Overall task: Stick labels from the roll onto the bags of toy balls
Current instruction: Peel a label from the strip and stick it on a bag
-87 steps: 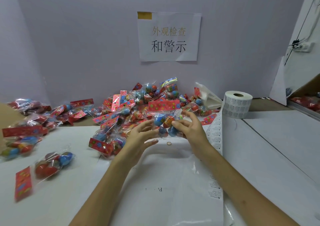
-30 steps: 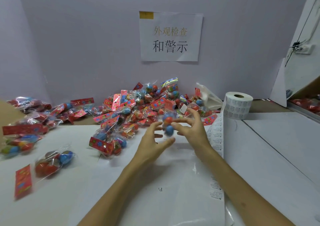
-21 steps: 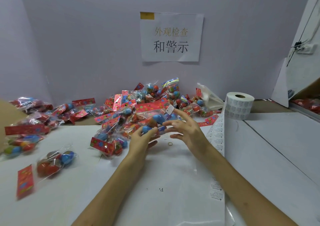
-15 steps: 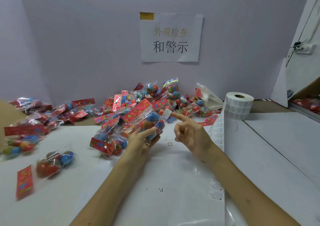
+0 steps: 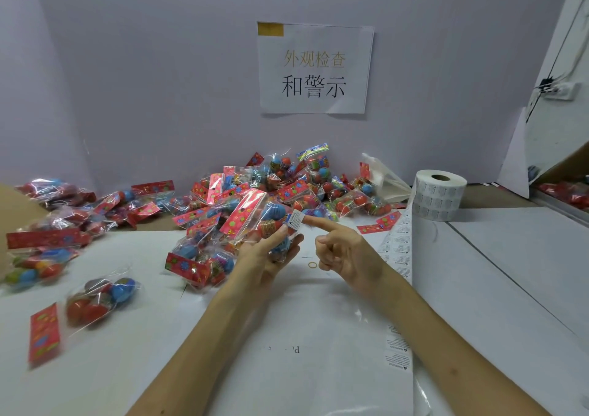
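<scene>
My left hand (image 5: 266,258) grips a clear bag of toy balls (image 5: 255,216) with a red patterned header, held just above the table. My right hand (image 5: 345,251) points its straight index finger at the bag, its other fingers curled. A small white label (image 5: 295,220) sits on that fingertip, touching the bag's right edge. The label roll (image 5: 439,195) stands at the right, and its backing strip (image 5: 396,250) trails toward me beside my right forearm.
A pile of bagged toy balls (image 5: 287,183) lies against the back wall. More bags (image 5: 47,243) are spread at the left, one (image 5: 98,297) nearer me. A rubber band (image 5: 313,265) lies on a clear plastic sheet (image 5: 302,336) under my arms. A paper sign (image 5: 315,68) hangs on the wall.
My left hand has taken the bag alone and tilted its header up to the left. My right hand let go, curled its fingers and brought the label on its index finger to the bag.
</scene>
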A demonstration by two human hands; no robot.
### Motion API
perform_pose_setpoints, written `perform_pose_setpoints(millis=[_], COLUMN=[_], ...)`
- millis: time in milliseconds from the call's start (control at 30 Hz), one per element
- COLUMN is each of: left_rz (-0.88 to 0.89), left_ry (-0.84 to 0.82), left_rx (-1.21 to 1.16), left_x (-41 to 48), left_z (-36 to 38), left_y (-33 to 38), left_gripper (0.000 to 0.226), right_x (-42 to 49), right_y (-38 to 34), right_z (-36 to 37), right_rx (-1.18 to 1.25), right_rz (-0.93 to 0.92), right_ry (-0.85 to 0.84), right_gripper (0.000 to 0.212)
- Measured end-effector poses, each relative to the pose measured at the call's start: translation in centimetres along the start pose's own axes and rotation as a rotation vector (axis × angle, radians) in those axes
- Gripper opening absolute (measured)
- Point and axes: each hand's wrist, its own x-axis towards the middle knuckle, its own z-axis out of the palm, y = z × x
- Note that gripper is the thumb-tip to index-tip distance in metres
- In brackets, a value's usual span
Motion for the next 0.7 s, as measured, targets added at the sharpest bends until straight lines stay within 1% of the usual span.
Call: perform_pose_setpoints(millis=[133,267,333,467,567,633,667,700], left_rz=[0.01,0.004,-0.001,0.006,-0.009,-0.025,-0.033,-0.038], left_ry=[-0.003,0.027,0.035,0.025,0.031,0.029,0.016,-0.005], left_rx=[0.014,0.022,0.015,0.013,0.012,0.0,-0.001,0.002], left_x=[-0.2,-0.1,0.0,0.1,0.1,0.2,0.2,0.2], left_z=[0.1,0.0,0.0,-0.1,-0.1,-0.1,-0.1,-0.2], left_y=[0.1,0.1,0.1,0.1,0.1,0.0,-0.1,-0.1], left_gripper=[0.041,0.041,0.04,0.04,0.04,0.039,0.039,0.039], right_x=[0.0,-0.1,0.0,0.3,0.5,0.5,0.5,0.5], right_y=[0.2,0.4,0.5,1.0,1.9,2.6,2.7,2.7], right_z=[0.1,0.2,0.4,0.5,0.2,-0.1,-0.2,-0.4], right_rx=[-0.088,-0.185,-0.275,-0.457,-0.722,-0.898,-0.928,-0.92], right_rz=[-0.012,-0.034,-0.05,-0.115,-0.166,-0.116,-0.068,-0.033], right_ry=[0.025,0.043,0.049,0.087,0.159,0.191,0.204,0.227], right_gripper=[0.046,0.052,0.057,0.06,0.071,0.085,0.089,0.086])
